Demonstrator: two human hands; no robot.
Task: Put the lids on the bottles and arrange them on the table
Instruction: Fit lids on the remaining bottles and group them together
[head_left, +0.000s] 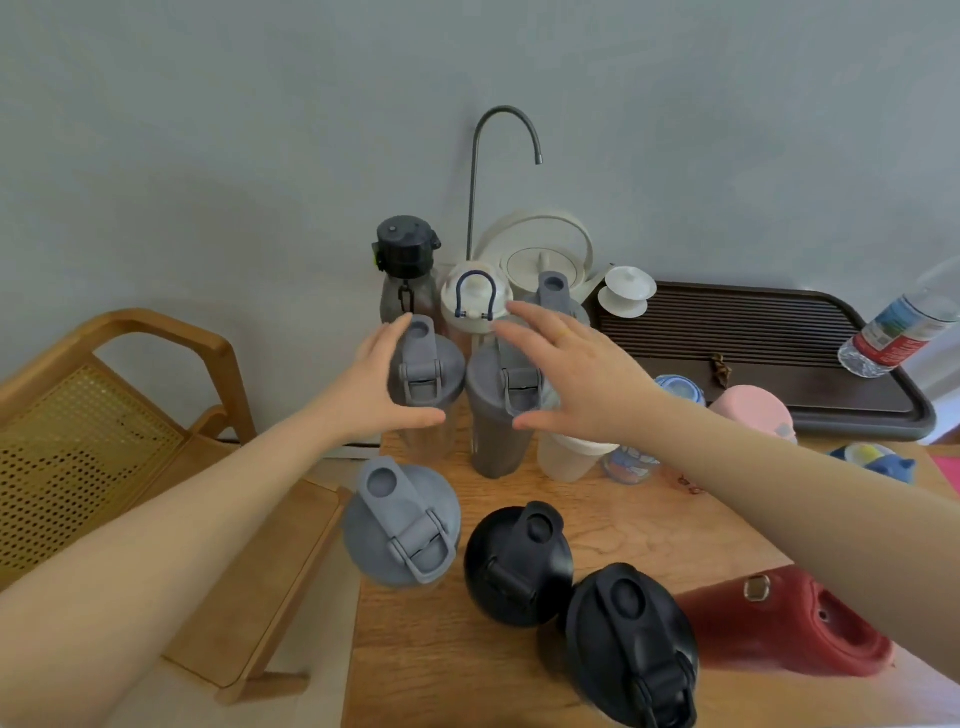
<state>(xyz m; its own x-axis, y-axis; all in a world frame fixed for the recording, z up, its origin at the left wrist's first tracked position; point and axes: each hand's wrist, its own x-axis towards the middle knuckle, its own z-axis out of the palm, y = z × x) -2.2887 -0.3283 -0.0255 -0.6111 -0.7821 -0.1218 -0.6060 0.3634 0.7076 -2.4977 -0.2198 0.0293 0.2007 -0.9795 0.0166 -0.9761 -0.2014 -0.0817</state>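
Head view: spread hands (363, 384) around two grey-lidded bottles (426, 369).

No legible text on anything.

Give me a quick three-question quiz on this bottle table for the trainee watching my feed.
1. True or false: the clear plastic water bottle stands upright on the dark tea tray.
2. Which hand is at the clear bottle with the grey flip lid: A) left hand, B) right hand, C) neither?
3. How many black-lidded shaker bottles stand nearest the camera?

Key
1. False: it is tilted, leaning at the tray's right end.
2. A. The right hand is open over the dark grey bottle beside it.
3. Two.
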